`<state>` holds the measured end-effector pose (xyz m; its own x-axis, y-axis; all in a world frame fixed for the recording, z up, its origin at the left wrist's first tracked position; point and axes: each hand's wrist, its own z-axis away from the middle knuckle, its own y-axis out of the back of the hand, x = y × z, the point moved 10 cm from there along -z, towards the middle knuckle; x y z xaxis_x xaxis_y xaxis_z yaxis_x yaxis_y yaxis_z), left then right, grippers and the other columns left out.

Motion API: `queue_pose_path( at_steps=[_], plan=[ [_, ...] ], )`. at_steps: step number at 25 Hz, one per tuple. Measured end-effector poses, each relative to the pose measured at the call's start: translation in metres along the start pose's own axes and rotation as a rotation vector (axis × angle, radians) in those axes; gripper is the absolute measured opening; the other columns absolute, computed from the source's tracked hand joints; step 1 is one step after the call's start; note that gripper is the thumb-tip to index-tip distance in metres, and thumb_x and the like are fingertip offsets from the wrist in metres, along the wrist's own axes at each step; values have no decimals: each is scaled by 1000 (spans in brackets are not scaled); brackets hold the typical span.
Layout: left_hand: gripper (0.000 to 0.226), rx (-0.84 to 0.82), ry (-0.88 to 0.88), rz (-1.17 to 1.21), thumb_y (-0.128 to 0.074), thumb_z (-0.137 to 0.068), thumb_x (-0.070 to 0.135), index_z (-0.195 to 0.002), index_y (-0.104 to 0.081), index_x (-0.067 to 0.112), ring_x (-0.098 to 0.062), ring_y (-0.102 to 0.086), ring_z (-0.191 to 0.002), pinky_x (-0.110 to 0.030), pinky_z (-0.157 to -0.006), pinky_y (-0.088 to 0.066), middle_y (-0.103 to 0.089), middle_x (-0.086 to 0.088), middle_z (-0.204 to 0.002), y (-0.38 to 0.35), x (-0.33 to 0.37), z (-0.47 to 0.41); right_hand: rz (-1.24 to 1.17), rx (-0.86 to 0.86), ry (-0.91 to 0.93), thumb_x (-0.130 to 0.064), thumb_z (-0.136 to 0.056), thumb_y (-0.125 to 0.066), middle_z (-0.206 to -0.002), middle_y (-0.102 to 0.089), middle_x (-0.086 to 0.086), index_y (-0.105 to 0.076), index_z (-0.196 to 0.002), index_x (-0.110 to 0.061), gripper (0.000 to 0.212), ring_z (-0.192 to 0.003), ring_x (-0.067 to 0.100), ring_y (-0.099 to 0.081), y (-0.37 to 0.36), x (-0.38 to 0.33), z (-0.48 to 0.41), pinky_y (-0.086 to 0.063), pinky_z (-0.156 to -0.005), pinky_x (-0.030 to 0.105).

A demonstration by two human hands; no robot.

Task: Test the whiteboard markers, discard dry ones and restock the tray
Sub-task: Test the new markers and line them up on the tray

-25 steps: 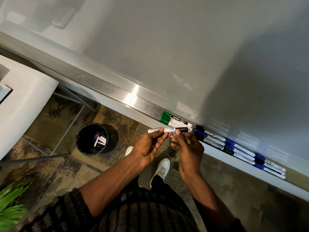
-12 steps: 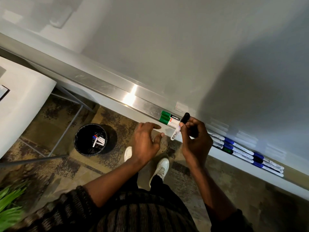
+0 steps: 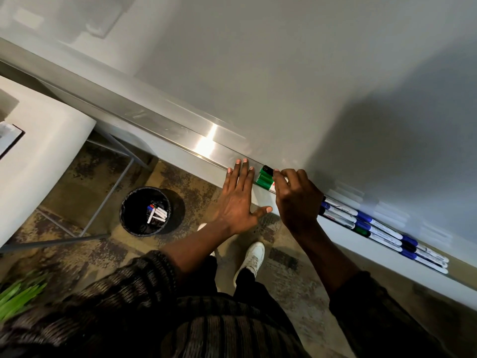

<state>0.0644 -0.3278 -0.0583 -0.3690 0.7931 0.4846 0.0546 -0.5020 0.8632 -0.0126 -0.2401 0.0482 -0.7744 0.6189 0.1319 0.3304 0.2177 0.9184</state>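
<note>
Right hand (image 3: pixel 296 200) grip clasps a black-capped marker (image 3: pixel 267 170) at the tray (image 3: pixel 180 136) beside the green markers (image 3: pixel 264 179), seemingly restocking; left hand (image 3: pixel 238 197), grip released, braces flat on the tray

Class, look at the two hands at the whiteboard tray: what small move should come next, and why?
Probably the right hand lowers and lets go of the black-capped marker: it is at the tray, by the green markers, and the left hand is open.
</note>
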Motion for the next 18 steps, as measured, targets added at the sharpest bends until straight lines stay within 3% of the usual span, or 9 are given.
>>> queue_pose_path(
  at_steps=[8,12,18],
  plan=[
    [123,-55,9,15,-41,-87,88,-172,4,12,-29,34,-161,-49,-129,24,27,-11,-177,-3,4,-4,102,-102,-90,-32,-94,-61,-96,-67,8,-75,-108,-9,30,-80,25,-68,-25,4,3,-49,-49,29],
    [125,-80,-3,29,-45,-84,86,-172,3,13,-32,34,-160,-52,-130,20,27,-11,-177,-6,5,-6,154,-141,-143,-22,-94,-63,-93,-66,4,-76,-106,-13,20,-76,22,-66,-30,1,1,-46,-47,27],
    [129,-74,-14,63,-35,-76,91,-172,3,15,-33,34,-160,-49,-127,27,28,-10,-177,-4,7,-7,19,-178,-256,-29,-94,-65,-93,-68,5,-72,-107,-13,22,-75,22,-70,-36,2,0,-51,-52,28]
  ],
)
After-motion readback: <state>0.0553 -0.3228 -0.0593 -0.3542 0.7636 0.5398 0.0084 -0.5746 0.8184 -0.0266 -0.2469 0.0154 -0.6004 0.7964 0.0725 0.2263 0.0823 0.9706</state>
